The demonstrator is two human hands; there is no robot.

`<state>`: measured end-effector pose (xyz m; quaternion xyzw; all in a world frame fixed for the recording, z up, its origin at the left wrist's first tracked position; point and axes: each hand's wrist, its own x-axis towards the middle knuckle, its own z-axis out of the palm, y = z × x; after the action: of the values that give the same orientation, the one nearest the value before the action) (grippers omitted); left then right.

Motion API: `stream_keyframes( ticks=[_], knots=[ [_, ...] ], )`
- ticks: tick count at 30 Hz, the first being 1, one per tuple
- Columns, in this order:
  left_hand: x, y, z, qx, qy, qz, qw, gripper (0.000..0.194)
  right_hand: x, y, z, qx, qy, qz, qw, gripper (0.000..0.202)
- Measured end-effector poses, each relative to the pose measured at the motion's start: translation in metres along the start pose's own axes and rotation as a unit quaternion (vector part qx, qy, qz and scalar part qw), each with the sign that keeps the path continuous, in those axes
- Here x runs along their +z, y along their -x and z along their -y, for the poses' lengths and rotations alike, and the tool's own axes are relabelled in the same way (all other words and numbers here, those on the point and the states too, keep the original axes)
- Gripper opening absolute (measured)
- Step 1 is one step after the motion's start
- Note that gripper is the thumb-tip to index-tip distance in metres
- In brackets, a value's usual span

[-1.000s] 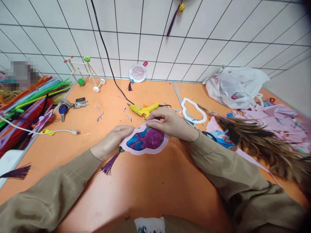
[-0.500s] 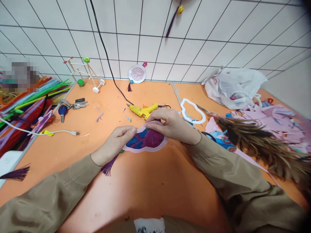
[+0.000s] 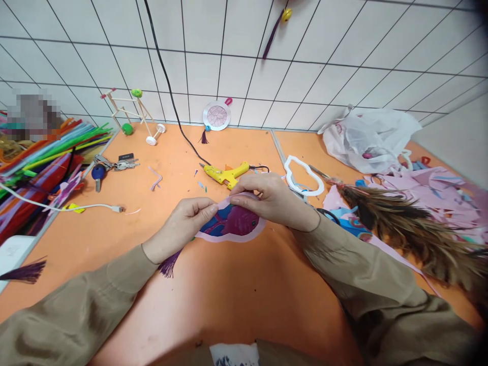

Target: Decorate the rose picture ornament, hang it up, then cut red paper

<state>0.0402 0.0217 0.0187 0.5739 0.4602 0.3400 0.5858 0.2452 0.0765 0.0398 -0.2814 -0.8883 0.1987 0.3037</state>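
Head view: fish cutout (image 3: 242, 223), pink-bordered, over orange table (image 3: 229, 300). Left hand (image 3: 181, 223) pinches its upper edge; right hand (image 3: 276, 201) pinches same edge, just beside. Purple tassel (image 3: 171, 264) below left hand. Yellow glue gun (image 3: 223, 175) just beyond right hand.

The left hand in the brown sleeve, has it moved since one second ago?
Yes: judged against the yellow plastic glue gun, the left hand has shifted rightward, toward the right hand.
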Motion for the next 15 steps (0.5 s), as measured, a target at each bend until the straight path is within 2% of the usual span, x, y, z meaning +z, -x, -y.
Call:
stream_keyframes(
  ticks=[5, 11, 15],
  knots=[
    [0.0, -0.0004, -0.0007, -0.016, -0.018, -0.014, 1.0, 0.037, -0.0004, -0.0009, 0.0, 0.0, -0.008, 0.005, 1.0, 0.014],
    [-0.0011, -0.0009, 0.001, -0.028, -0.009, 0.004, 1.0, 0.037, 0.0005, -0.0007, -0.0011, 0.055, -0.027, 0.037, 0.997, 0.016],
    [-0.0008, -0.0016, 0.0016, -0.031, 0.018, 0.004, 0.999, 0.036, 0.0005, -0.001, -0.0001, 0.078, -0.041, 0.031, 0.996, 0.016]
  ],
)
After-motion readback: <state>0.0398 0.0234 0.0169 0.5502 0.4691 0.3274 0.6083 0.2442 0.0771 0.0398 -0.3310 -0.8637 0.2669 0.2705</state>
